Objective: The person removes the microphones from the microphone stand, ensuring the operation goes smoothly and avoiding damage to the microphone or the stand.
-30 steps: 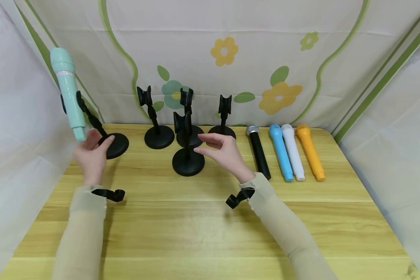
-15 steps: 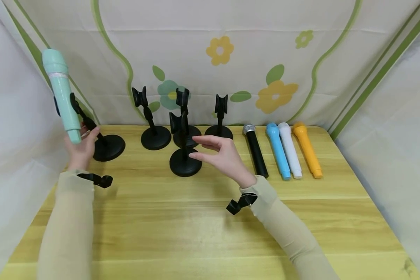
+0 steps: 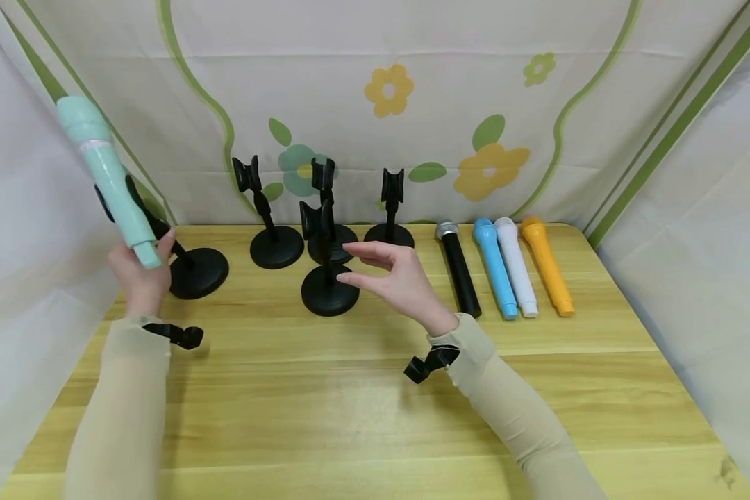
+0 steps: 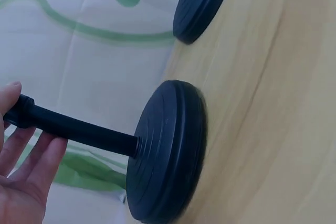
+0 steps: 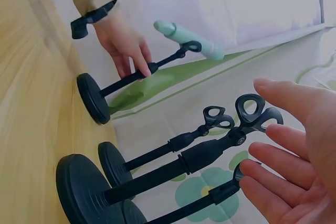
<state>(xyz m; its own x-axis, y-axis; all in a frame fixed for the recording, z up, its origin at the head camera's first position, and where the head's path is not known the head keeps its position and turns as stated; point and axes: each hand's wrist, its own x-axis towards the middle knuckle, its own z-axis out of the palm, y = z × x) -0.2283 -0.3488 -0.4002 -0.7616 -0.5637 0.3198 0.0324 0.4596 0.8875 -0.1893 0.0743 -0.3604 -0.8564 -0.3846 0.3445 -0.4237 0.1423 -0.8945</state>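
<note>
My left hand (image 3: 140, 274) grips the pole of a black desktop microphone stand (image 3: 198, 273) at the table's left; thumb and fingers close round its collar in the left wrist view. A mint-green microphone (image 3: 109, 180) sits in that stand's clip, tilted with its head up and to the left. My right hand (image 3: 400, 278) holds nothing, its thumb and fingers spread apart beside the front black stand (image 3: 330, 292). In the right wrist view, those fingers are close to that stand's clip (image 5: 254, 111).
Behind the front stand are three more black stands: a left one (image 3: 277, 246), a middle one (image 3: 331, 243) and a right one (image 3: 389, 235). Black (image 3: 459, 271), blue (image 3: 496, 271), white (image 3: 517, 267) and orange (image 3: 548, 267) microphones lie at the right. Fabric walls surround the wooden table (image 3: 350, 417).
My left hand has gone from near the base up onto the pole. The held stand shifted left, then slightly toward me, and its microphone leans further left. My right hand stays almost still.
</note>
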